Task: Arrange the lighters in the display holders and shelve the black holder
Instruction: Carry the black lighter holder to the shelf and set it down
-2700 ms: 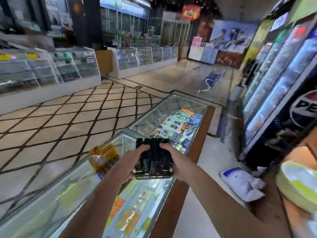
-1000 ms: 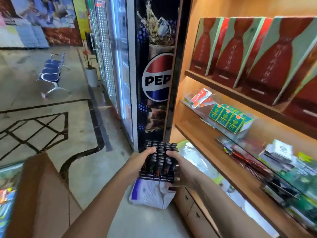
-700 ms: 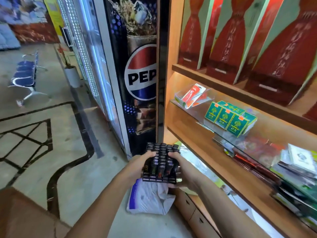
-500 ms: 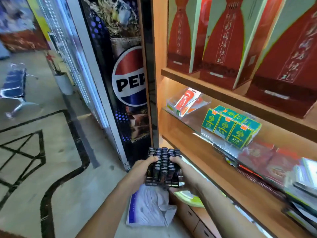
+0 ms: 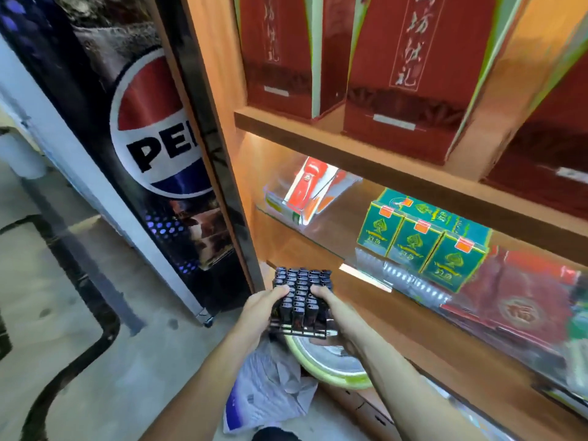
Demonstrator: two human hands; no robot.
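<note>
Head view: black holder (image 5: 299,330) packed with lighters (image 5: 302,279), lower centre of frame, gripped on both sides by left hand (image 5: 264,309) and right hand (image 5: 329,305), near wooden shelf (image 5: 413,333), right of Pepsi cooler (image 5: 152,138).

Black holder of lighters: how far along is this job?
Done: lighters stand in rows in the black holder. In hand: left hand and right hand grip its sides in front of the wooden shelf. Left: setting it on the shelf; it is not yet resting there.
</note>
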